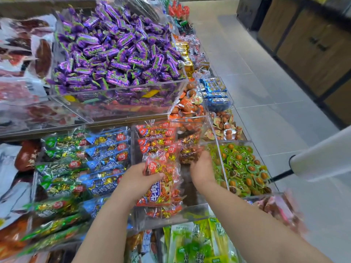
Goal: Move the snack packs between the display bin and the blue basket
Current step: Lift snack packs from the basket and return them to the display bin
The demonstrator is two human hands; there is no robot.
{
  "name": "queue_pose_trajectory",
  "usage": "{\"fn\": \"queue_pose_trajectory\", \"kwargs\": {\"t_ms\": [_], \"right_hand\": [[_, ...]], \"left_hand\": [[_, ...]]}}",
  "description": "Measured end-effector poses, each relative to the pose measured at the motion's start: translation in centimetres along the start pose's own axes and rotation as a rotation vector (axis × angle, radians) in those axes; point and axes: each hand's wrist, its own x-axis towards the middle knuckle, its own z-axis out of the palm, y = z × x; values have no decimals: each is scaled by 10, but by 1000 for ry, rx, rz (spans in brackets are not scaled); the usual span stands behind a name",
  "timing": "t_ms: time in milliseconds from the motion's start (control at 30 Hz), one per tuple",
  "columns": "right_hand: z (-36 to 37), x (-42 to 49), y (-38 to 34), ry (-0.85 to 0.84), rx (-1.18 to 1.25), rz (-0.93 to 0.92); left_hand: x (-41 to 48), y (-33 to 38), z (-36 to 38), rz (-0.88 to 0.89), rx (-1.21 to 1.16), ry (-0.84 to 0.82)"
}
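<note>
Noted nearest, at bottom edge, green pouches lying flat below the counter front. Above these, found left hand wrapped round a red snack pack, thumb across its upper face, fingers underneath; pack held tilted over the near end of the clear display bin. Logged more red packs stacked at the bin's far end. Located right hand inside the same bin, by its right wall, fingers bent downward toward a brownish pack; could not tell whether gripping it, tips hidden and blurred. Recorded blue and green packs left of the bin, small green-wrapped snacks right of it. Farthest back, marked heap of purple candies.
</note>
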Motion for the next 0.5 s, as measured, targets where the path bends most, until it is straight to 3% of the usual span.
{"fn": "queue_pose_trajectory", "kwargs": {"t_ms": [100,200,400,500], "right_hand": [[8,8,-1,-73,43,124],[8,27,-13,-93,149,130],[11,46,-28,-204,122,216],[3,39,-30,-193,212,272]], "left_hand": [[3,-1,-1,-23,-3,5],[4,-1,-2,-63,-2,1],[5,0,-2,-108,1,-7],[3,2,-6,-125,-93,-69]]}}
